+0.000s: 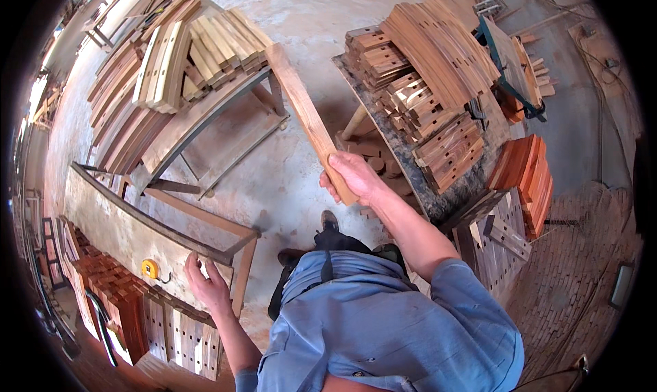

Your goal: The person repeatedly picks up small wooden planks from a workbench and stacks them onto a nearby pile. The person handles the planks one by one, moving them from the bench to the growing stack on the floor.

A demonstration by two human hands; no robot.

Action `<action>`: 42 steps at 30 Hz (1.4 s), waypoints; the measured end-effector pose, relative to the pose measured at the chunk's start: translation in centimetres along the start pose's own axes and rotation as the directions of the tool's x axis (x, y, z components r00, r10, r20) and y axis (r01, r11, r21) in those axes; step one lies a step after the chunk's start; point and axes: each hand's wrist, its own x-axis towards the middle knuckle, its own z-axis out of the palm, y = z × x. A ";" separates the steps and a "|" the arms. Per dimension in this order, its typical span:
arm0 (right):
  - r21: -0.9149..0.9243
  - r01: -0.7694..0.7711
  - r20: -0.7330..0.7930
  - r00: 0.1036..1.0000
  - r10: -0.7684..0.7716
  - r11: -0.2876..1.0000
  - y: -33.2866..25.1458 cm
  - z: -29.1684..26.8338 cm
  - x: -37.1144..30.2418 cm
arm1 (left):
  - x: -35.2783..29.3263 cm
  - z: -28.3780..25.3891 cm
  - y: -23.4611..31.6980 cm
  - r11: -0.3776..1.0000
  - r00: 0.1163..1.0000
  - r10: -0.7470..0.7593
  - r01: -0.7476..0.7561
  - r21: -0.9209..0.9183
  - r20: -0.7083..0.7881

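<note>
One wooden slat (304, 111) rises from the right hand's (352, 176) grip.

A workbench (116, 221) stands at the person's left, with the left hand (205, 286) resting flat on its near edge and a tape measure (150, 269) lying on it just left of that hand. The right hand (352, 176) grips the near end of a long wooden slat (304, 111), which reaches forward between a rack of stacked boards (185, 56) on the left and a table (410, 166) piled with notched wooden pieces (424, 97) on the right.
</note>
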 end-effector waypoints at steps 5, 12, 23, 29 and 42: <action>-0.177 0.077 -0.123 0.987 -0.100 0.981 -1.4 -2.1 -0.2 | 0.6 1.5 0.5 0.997 0.998 0.048 -0.050 0.063 0.033; -0.432 0.246 -0.190 0.916 -0.354 0.868 -1.1 -5.5 0.8 | 0.9 2.4 1.3 1.000 0.998 -0.009 0.007 0.028 0.070; -0.882 -0.015 -0.310 0.771 -0.556 0.471 -7.0 -5.8 -2.0 | 1.7 3.2 2.4 1.000 0.996 -0.006 0.006 0.004 0.094; -0.926 -0.017 -0.285 0.686 -0.670 0.376 -7.2 -7.5 -2.1 | 1.9 4.0 2.9 1.000 0.995 0.021 -0.020 -0.005 0.099; -0.945 -0.145 -0.317 0.619 -0.718 0.293 -8.4 -8.9 -3.0 | 1.7 5.0 3.8 1.000 0.994 -0.001 -0.001 0.014 0.114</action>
